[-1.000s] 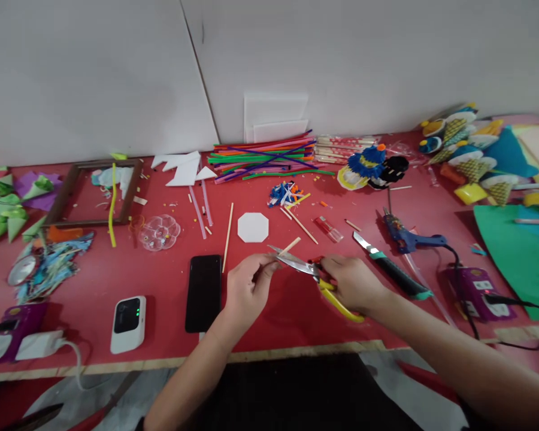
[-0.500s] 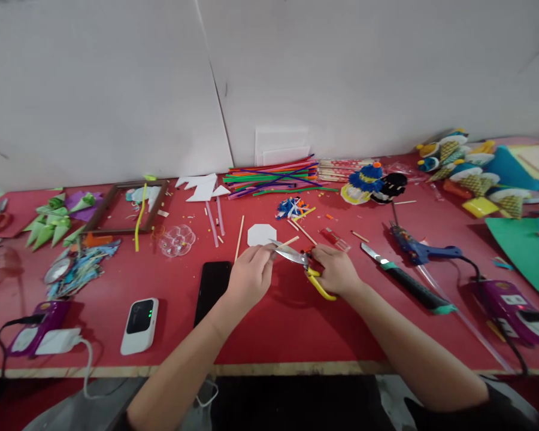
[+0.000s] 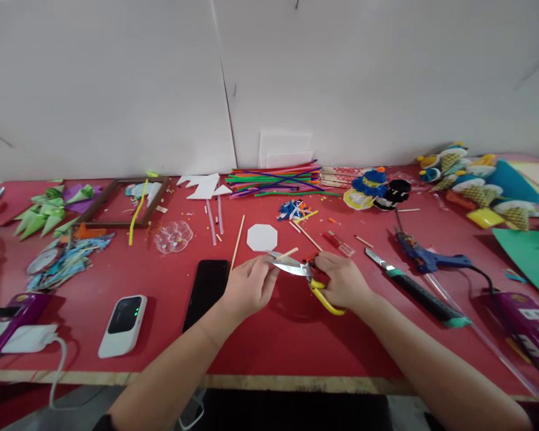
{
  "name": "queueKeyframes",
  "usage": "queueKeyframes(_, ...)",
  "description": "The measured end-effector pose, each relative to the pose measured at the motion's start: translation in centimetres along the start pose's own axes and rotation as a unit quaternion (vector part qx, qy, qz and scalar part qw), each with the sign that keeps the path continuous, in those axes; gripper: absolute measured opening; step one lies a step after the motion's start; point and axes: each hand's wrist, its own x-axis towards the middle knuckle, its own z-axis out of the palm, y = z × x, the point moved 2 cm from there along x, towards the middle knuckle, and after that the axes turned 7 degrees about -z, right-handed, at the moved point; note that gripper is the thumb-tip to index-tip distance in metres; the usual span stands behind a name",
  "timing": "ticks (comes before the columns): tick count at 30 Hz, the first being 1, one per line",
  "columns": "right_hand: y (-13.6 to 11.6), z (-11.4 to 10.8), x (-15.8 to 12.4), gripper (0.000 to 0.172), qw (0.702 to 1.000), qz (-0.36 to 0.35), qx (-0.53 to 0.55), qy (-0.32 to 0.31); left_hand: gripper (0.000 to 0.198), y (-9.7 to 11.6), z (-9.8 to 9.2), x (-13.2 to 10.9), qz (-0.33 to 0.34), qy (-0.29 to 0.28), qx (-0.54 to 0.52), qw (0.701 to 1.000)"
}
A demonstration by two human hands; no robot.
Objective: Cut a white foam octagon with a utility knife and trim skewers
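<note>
My right hand (image 3: 344, 280) is closed around the yellow handles of a pair of scissors (image 3: 291, 267), whose blades point left. Between the blades lies a thin pale wooden stick (image 3: 289, 254). My left hand (image 3: 253, 283) pinches that stick at its left end, close to the blade tips; the fingers partly hide it. Just beyond my hands, a white paper octagon (image 3: 262, 237) lies flat on the red table. Another thin stick (image 3: 238, 242) lies left of the octagon, and a longer one (image 3: 309, 236) lies to its right.
A black phone (image 3: 205, 293) and a white pocket router (image 3: 123, 326) lie left of my hands. On the right are a utility knife (image 3: 420, 293), a blue glue gun (image 3: 426, 254) and a purple power strip (image 3: 521, 323). Coloured pipe cleaners (image 3: 273, 179) lie along the wall.
The camera view has shifted slightly, so the tabletop things appear displaced. Both hands keep their hold on the stick and scissors, with hardly any movement relative to each other.
</note>
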Motion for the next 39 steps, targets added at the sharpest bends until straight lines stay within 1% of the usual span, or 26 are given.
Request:
queueKeyframes(5,-0.1,-0.2,0.1,0.007,1.000,-0.010,-0.002,0.010,0.019,-0.1,0.4,0.1,0.000,0.016,0.009,1.000)
queueKeyframes(8,-0.2,-0.2,0.0,0.004,1.000,-0.003,0.015,0.004,0.016,-0.1,0.3,0.1,0.000,0.021,0.012,1.000)
queueKeyframes(12,-0.4,0.1,-0.2,0.006,1.000,0.013,0.026,-0.007,0.017,-0.1,0.2,-0.1,-0.003,0.030,0.016,0.999)
queueKeyframes(18,-0.6,0.3,-0.3,0.007,0.999,0.006,0.040,-0.022,0.012,-0.1,0.1,0.0,0.016,0.051,0.022,0.998)
queueKeyframes(20,-0.6,0.4,-0.3,0.007,0.999,0.004,0.041,-0.025,0.013,0.0,0.0,0.1,0.023,0.054,0.035,0.998)
queueKeyframes(26,-0.7,0.2,-0.1,0.008,0.999,0.007,0.039,-0.019,0.013,0.2,-0.1,0.4,0.028,0.074,0.052,0.996)
queueKeyframes(32,-1.2,-0.3,-0.1,0.009,1.000,0.014,0.014,0.008,0.018,0.3,-0.3,0.0,-0.006,0.059,0.040,0.997)
queueKeyframes(34,-1.4,-0.4,-0.1,0.009,1.000,0.023,0.012,0.015,0.019,0.3,-0.4,0.0,-0.015,0.045,0.026,0.999)
queueKeyframes(39,-1.5,-0.4,-0.2,0.009,0.999,0.029,0.013,0.022,0.019,-0.1,-0.5,0.2,-0.014,0.004,-0.023,1.000)
